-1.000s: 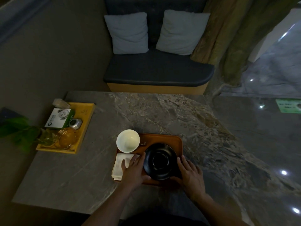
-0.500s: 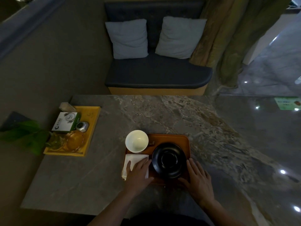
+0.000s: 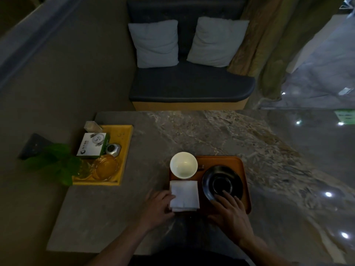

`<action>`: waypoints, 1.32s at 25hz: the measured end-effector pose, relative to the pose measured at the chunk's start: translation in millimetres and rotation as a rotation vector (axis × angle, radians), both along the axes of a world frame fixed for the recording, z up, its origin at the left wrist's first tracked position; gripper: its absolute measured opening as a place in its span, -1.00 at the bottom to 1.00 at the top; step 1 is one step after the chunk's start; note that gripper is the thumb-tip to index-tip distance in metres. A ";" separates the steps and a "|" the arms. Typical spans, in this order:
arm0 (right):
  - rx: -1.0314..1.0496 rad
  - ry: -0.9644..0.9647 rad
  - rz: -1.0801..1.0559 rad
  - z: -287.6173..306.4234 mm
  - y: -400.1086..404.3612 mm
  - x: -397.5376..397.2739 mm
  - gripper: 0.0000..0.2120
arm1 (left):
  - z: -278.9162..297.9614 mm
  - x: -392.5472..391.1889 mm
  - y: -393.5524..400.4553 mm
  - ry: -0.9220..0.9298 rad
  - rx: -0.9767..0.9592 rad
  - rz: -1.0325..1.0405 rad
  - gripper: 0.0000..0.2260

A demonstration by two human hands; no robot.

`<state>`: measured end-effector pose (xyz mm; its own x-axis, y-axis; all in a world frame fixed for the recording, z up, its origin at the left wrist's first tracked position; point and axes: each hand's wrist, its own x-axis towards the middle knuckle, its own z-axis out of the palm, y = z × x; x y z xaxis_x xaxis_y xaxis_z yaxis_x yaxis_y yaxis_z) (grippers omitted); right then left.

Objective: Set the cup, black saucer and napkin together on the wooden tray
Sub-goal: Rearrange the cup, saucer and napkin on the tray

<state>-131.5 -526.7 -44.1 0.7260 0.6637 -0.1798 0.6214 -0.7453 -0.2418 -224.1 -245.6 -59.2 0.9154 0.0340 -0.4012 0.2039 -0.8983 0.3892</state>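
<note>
A brown wooden tray (image 3: 222, 161) lies on the marble table near me. An empty white cup (image 3: 183, 165) stands at its far left corner. The black saucer (image 3: 222, 182) rests on the tray's right half. A folded white napkin (image 3: 184, 194) lies on the tray's near left part. My left hand (image 3: 159, 207) grips the napkin's left edge with thumb and fingers. My right hand (image 3: 230, 210) is spread, its fingertips resting on the saucer's near rim.
A yellow tray (image 3: 125, 148) at the table's left holds a white-green box (image 3: 93, 144), a small metal pot (image 3: 113, 150) and a glass ashtray (image 3: 106, 167). Green leaves (image 3: 55, 163) overhang the left edge. A dark bench (image 3: 190, 87) with two pillows stands beyond the table.
My left hand slid off the top of the napkin to its left edge, and the napkin now lies squarer on the tray. My right hand moved from the tray's edge onto the saucer's rim.
</note>
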 end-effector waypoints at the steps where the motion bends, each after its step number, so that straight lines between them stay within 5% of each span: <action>1: -0.023 0.036 0.028 1.3 8.1 0.5 -0.53 | -0.9 1.9 6.9 0.009 0.013 -0.037 -0.46; 5: -0.116 0.136 0.086 0.7 39.8 9.3 -0.40 | -2.9 16.9 25.4 -0.015 0.084 -0.187 -0.54; 12: -0.236 0.176 0.114 -11.9 76.9 22.7 -0.17 | -2.0 37.0 30.1 0.027 0.168 -0.277 -0.32; 33: -0.276 0.112 0.147 -27.4 77.5 30.1 -0.21 | -2.1 40.5 22.1 0.088 0.156 -0.240 -0.27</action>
<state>-101.3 -449.2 -71.6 0.5915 0.6753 -0.4406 0.7083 -0.6963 -0.1162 -183.6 -223.5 -61.3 0.8667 -0.1115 -0.4862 0.0055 -0.9725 0.2329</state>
